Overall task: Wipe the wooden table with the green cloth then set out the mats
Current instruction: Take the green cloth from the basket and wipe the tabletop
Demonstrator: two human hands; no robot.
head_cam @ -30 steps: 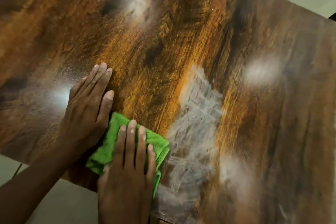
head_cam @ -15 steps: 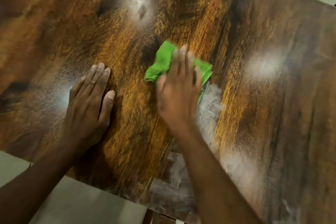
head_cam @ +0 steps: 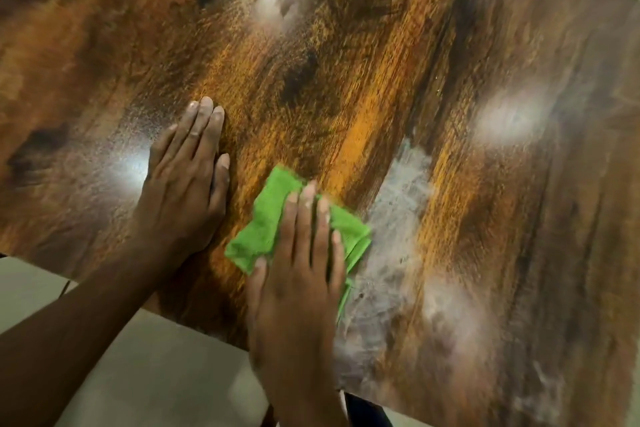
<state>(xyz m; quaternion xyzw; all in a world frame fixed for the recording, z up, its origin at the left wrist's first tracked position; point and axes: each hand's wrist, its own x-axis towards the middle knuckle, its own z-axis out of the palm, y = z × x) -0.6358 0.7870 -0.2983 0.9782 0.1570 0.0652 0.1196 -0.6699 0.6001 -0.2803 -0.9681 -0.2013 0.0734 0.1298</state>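
The wooden table fills most of the head view, dark brown with orange grain. A crumpled green cloth lies on it near the front edge. My right hand presses flat on the cloth with straight fingers, covering its right half. My left hand rests flat on the bare wood just left of the cloth, fingers together. A whitish smeared patch streaks the wood right of the cloth. No mats are in view.
Bright light glare spots sit on the tabletop at the right, top centre and beside my left hand. The table's front edge runs diagonally below my hands, with pale floor beneath. A dark table leg shows under the edge.
My right hand has drawn the green cloth back from the middle of the table towards the front edge, close to my left hand. The left hand has stayed in place.
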